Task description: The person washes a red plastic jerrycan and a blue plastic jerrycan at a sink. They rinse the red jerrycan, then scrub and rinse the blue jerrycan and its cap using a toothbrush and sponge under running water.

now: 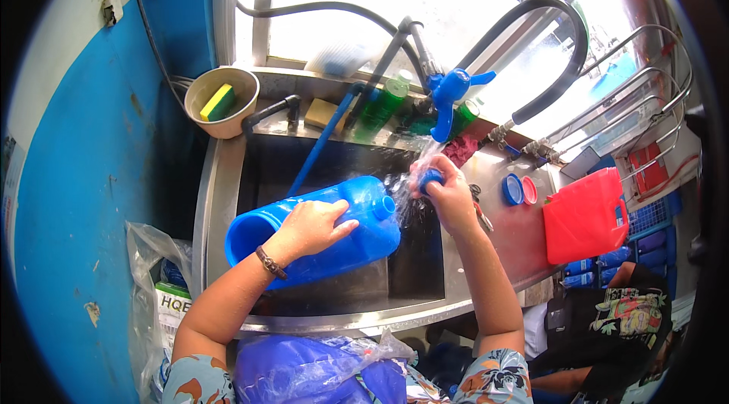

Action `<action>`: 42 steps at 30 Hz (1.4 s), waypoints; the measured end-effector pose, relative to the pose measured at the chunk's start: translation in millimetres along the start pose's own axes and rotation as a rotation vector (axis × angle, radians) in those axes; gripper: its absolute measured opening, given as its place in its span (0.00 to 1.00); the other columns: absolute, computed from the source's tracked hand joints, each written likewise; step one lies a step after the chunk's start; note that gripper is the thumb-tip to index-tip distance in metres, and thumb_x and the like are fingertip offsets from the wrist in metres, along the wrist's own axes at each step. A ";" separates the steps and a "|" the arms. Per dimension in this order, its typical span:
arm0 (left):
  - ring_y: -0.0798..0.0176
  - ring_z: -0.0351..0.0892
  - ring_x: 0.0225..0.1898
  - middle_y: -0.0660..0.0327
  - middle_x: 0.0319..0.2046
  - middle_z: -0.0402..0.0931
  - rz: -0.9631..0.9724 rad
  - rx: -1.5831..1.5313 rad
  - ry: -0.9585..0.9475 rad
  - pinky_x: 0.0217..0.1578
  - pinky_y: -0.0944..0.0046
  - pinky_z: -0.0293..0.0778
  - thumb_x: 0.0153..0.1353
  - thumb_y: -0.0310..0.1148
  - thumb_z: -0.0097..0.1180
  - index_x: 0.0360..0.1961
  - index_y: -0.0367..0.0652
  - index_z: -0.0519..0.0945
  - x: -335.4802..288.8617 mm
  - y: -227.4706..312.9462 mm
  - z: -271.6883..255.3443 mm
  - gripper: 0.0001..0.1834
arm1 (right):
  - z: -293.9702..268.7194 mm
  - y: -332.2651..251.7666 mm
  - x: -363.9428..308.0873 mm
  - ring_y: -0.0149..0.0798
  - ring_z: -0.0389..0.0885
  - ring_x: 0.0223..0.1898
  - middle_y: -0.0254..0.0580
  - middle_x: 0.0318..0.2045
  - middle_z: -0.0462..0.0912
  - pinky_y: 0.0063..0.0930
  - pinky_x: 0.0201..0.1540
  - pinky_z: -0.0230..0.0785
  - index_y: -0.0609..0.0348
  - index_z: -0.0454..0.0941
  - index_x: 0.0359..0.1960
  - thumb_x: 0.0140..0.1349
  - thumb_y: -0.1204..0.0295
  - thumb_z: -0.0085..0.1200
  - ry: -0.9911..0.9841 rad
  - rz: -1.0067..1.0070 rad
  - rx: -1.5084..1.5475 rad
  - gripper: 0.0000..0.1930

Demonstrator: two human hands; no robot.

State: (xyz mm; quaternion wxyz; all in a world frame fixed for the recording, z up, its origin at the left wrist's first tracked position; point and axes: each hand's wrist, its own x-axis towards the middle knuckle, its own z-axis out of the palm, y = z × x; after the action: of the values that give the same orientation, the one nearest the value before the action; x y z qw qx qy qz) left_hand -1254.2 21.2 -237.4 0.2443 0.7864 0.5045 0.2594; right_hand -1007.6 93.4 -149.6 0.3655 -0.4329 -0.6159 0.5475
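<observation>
A large blue plastic water container (368, 248) lies tilted over the steel sink (319, 323), its small neck toward the right and a wide round opening at its left end. Across its upper side rests my left hand (310, 228), gripping it with fingers and thumb spread on the plastic. My right hand (452, 195) is closed around a small blue cap (430, 179), just right of the container's neck. Water runs from the blue-handled tap (452, 89) onto my right hand and splashes into the basin.
A beige bowl with a green-yellow sponge (219, 103) sits at the sink's back left corner. Green bottles (389, 100) stand behind the basin. On the right counter are scissors (481, 210), blue and pink lids (513, 189) and a red container (585, 218). Another person (607, 328) is at lower right.
</observation>
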 end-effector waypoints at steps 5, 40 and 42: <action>0.39 0.81 0.34 0.46 0.29 0.81 0.021 -0.015 -0.002 0.36 0.44 0.75 0.66 0.52 0.53 0.35 0.41 0.75 -2.4 11.0 5.3 0.22 | 9.4 27.4 4.6 0.28 0.79 0.24 0.38 0.31 0.79 0.17 0.24 0.73 0.63 0.75 0.53 0.67 0.75 0.53 -0.246 0.347 0.414 0.14; 0.39 0.81 0.35 0.45 0.29 0.81 0.012 -0.003 -0.010 0.36 0.42 0.75 0.66 0.52 0.53 0.35 0.40 0.76 9.4 22.3 12.6 0.23 | 4.8 1.4 4.2 0.59 0.82 0.42 0.60 0.38 0.83 0.45 0.47 0.74 0.65 0.79 0.43 0.60 0.58 0.64 -0.407 0.241 -1.307 0.21; 0.39 0.81 0.35 0.45 0.30 0.81 0.011 -0.010 -0.009 0.37 0.43 0.75 0.66 0.52 0.53 0.35 0.40 0.76 9.6 24.6 12.8 0.22 | -0.3 -2.2 1.9 0.58 0.82 0.43 0.59 0.40 0.82 0.45 0.46 0.74 0.63 0.78 0.45 0.58 0.59 0.66 -0.384 0.078 -1.143 0.21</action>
State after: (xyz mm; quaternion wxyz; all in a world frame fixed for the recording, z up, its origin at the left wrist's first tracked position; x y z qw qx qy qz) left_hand -1226.0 19.3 -229.5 0.2489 0.7891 0.4979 0.2596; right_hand -1008.3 95.3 -147.4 -0.0631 -0.4763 -0.8512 0.2112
